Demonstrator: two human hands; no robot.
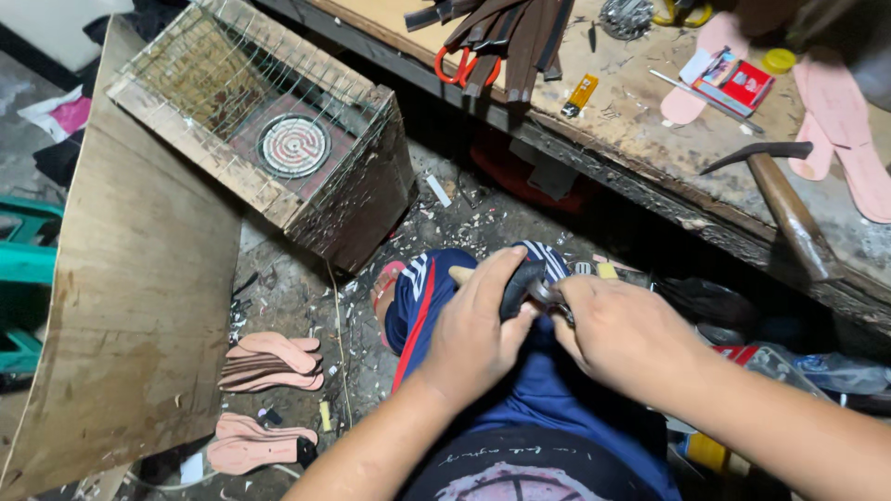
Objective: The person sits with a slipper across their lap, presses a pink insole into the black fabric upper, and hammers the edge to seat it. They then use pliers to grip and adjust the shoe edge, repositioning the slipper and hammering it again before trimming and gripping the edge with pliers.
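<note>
A wide plywood sheet (139, 278) leans at the left, beside a wooden box heater (278, 139) whose wire grille covers a round coil (293, 146); nothing else shows inside that box. The scarred workbench (650, 139) along the top carries a hammer (784, 199), dark straps (510, 32), red-handled scissors (464, 67) and pink insoles (840, 130). More insoles (269, 362) lie stacked on the littered floor (306, 278). Over the person's blue-shorted knee, the left hand (478, 329) is clenched around a dark curved sandal strap (522, 283), thumb pressed along it. The right hand (626, 334) is closed on a small metal tool (554, 299) meeting that strap. The strap looks light, pliable and rubbery, probably grippy rather than slick; it is best pinched close to the worked end so it cannot flex away.
</note>
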